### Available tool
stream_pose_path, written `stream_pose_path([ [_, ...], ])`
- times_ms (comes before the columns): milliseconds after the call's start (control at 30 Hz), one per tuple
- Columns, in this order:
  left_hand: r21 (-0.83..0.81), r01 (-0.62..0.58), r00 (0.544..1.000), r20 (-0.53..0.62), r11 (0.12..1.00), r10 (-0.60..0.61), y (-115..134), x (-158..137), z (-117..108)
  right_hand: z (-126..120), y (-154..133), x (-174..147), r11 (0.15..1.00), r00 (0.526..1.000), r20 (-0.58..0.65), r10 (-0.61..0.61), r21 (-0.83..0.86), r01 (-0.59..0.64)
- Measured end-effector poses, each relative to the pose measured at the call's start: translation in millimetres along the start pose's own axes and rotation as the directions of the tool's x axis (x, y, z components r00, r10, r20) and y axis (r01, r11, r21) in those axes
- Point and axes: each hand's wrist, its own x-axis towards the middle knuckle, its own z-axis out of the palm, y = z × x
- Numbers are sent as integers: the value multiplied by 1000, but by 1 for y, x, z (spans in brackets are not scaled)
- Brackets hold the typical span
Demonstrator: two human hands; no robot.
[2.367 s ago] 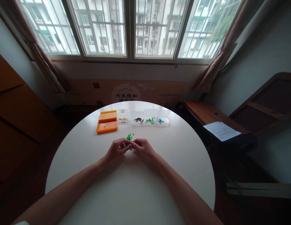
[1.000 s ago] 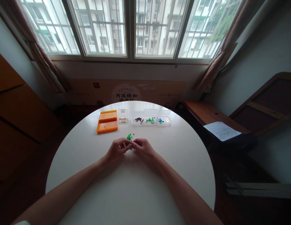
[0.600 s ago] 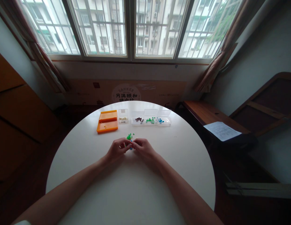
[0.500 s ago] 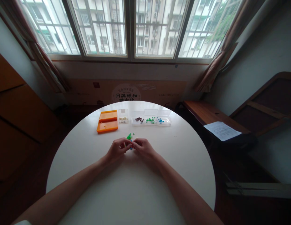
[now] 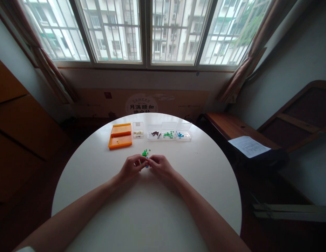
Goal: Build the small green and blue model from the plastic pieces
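Observation:
Near the middle of the round white table (image 5: 152, 203), my left hand (image 5: 133, 163) and my right hand (image 5: 161, 164) meet at the fingertips. Both have their fingers closed in a pinch over something tiny that the fingers mostly hide. A bit of blue (image 5: 147, 166) shows just beneath the fingertips; I cannot tell whether it is held or lies on the table. Right behind the hands lies a loose cluster of small green pieces (image 5: 144, 153), with one more green piece (image 5: 149, 150) a little apart.
An open orange case (image 5: 120, 144) lies at the back left with tiny pieces inside. Beside it stands a small clear box (image 5: 138, 125) of pale pieces. Further right, a clear compartment box (image 5: 169, 139) with raised lids holds dark, green and blue pieces. Paper (image 5: 249, 146) rests on a wooden bench.

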Motion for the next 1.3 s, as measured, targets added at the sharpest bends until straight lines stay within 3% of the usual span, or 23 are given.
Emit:
stream_pose_path([
  [1300,-5,11,1000,-5,1000,-11,0,1,1,0,2,0,1000,1000,-2,-9,-5,9],
])
